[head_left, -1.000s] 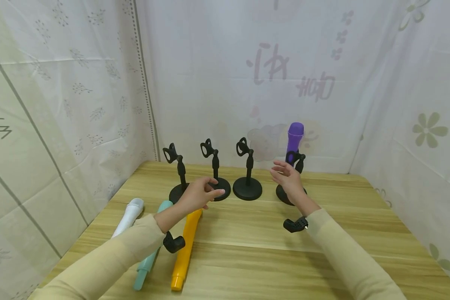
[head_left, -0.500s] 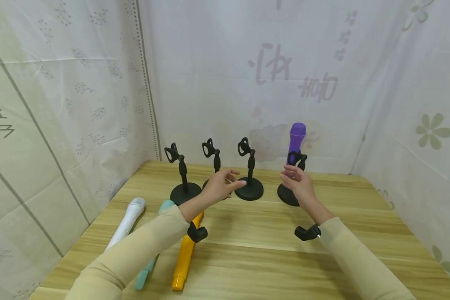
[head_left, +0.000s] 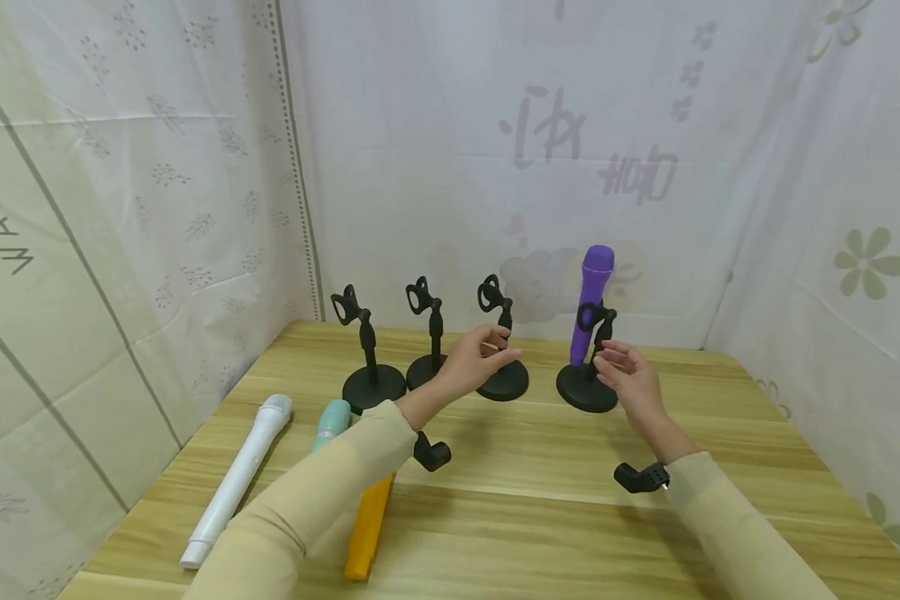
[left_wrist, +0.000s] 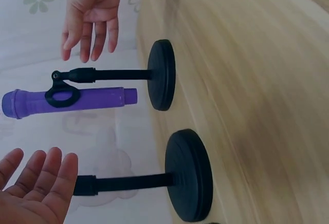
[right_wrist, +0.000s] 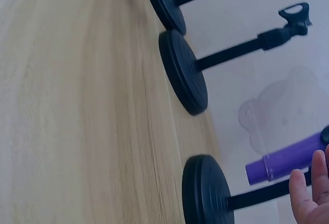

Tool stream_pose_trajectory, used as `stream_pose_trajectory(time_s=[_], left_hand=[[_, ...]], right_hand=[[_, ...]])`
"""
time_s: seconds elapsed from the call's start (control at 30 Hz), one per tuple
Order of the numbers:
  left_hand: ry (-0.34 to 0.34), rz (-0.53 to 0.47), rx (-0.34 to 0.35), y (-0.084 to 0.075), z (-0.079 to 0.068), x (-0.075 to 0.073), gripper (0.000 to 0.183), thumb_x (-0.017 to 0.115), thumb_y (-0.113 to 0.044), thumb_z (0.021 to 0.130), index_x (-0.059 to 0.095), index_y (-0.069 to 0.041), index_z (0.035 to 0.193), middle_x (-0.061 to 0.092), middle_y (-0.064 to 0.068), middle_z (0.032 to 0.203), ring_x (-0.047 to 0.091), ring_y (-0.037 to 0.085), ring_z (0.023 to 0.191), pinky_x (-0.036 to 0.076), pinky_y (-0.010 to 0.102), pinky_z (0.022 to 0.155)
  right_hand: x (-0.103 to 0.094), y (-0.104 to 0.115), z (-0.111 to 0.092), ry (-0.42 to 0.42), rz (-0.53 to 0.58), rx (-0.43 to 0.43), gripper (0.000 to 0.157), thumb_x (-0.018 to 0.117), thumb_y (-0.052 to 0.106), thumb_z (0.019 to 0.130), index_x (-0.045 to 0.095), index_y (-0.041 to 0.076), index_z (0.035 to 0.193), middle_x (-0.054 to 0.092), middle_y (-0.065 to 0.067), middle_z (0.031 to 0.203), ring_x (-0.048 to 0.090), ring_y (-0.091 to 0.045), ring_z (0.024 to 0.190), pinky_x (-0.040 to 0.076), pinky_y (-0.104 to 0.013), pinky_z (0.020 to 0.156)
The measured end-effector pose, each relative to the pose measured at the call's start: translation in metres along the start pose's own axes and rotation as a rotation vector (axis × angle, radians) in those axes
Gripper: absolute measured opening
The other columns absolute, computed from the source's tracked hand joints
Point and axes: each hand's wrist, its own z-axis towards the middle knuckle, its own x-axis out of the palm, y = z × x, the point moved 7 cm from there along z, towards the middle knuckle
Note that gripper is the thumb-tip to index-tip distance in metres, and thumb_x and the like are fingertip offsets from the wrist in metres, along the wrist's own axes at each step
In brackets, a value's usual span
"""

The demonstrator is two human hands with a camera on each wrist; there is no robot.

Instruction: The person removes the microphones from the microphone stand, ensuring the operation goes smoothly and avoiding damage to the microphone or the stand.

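Observation:
A purple microphone (head_left: 592, 287) leans in the clip of the rightmost black desk stand (head_left: 587, 390), its head up and its lower end just above the round base. Beside that stand's pole is my right hand (head_left: 633, 387), fingers loosely bent and holding nothing. My left hand (head_left: 476, 362) hovers in front of the neighbouring stand (head_left: 504, 383), palm turned to the right, also with nothing in it. In the left wrist view, both the left hand (left_wrist: 41, 188) and the right hand (left_wrist: 92, 18) show relaxed fingers near the poles.
Two more black stands (head_left: 372, 387) with bare clips stand to the left. On the wooden table (head_left: 540, 533) lie a white microphone (head_left: 236, 475), a teal one (head_left: 333, 419) and an orange one (head_left: 369, 525), the last two partly under the left sleeve. Printed curtains enclose the table.
My left hand has moved right, from the second stand to the third. The right hand has drawn away rightward and down from the purple microphone, whose lower end now shows.

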Motion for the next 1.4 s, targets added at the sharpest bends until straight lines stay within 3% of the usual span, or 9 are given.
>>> stream_pose_trajectory(time_s=[0.23,0.37,0.6,0.7,0.93,1.2,1.4], left_hand=[[0.0,-0.026,0.032,-0.009,0.021,0.017,0.048,0.065,-0.035,0.094,0.054,-0.011,0.134,0.059,0.006,0.123,0.06,0.019,0.106,0.052,0.03,0.085],[-0.016,-0.055,0.032,-0.011,0.034,0.026,0.048,0.067,-0.033,0.094,0.054,-0.01,0.134,0.058,0.007,0.125,0.059,0.021,0.11,0.053,0.031,0.085],[-0.025,-0.067,0.006,-0.01,0.057,0.04,0.054,0.066,-0.036,0.094,0.049,-0.013,0.14,0.053,0.006,0.135,0.054,0.026,0.12,0.051,0.034,0.088],[-0.029,-0.065,-0.004,-0.009,0.067,0.045,0.059,0.065,-0.039,0.093,0.047,-0.014,0.143,0.051,0.007,0.139,0.052,0.026,0.123,0.051,0.035,0.09],[-0.027,-0.069,-0.021,-0.009,0.088,0.062,0.066,0.064,-0.046,0.092,0.042,-0.016,0.147,0.045,0.007,0.145,0.047,0.025,0.129,0.047,0.04,0.095],[-0.033,-0.086,-0.032,-0.013,0.112,0.078,0.072,0.063,-0.048,0.092,0.037,-0.012,0.149,0.042,0.01,0.148,0.045,0.028,0.131,0.045,0.042,0.099],[-0.027,-0.09,-0.043,-0.017,0.123,0.083,0.072,0.062,-0.045,0.094,0.034,-0.011,0.15,0.04,0.012,0.149,0.041,0.031,0.133,0.041,0.045,0.103]], right_hand=[[-0.015,-0.003,0.005,-0.093,0.01,0.019,0.039,0.069,0.017,0.092,0.055,0.006,0.127,0.059,0.002,0.107,0.06,-0.005,0.094,0.051,-0.027,0.088],[-0.02,-0.005,0.007,-0.137,0.045,0.021,0.03,0.069,0.013,0.092,0.058,0.013,0.12,0.059,0.0,0.105,0.061,-0.008,0.095,0.052,-0.022,0.084],[-0.025,-0.01,0.016,-0.155,0.002,0.027,0.038,0.068,0.014,0.092,0.053,0.01,0.127,0.056,-0.008,0.115,0.06,-0.007,0.094,0.051,-0.016,0.078],[-0.025,-0.013,0.021,-0.148,-0.022,0.033,0.042,0.067,0.014,0.093,0.05,0.009,0.132,0.053,-0.015,0.123,0.059,-0.007,0.096,0.051,-0.02,0.084],[-0.028,-0.015,0.028,-0.133,-0.052,0.027,0.051,0.065,0.017,0.095,0.044,0.008,0.141,0.047,-0.022,0.135,0.055,-0.008,0.1,0.043,-0.044,0.101],[-0.025,-0.017,0.037,-0.12,-0.016,0.025,0.057,0.066,0.019,0.095,0.04,0.008,0.145,0.045,-0.023,0.139,0.055,-0.011,0.102,0.037,-0.05,0.105],[-0.022,-0.018,0.043,-0.118,-0.021,0.023,0.058,0.068,0.022,0.093,0.042,0.008,0.143,0.049,-0.019,0.134,0.055,-0.014,0.105,0.04,-0.048,0.104]])
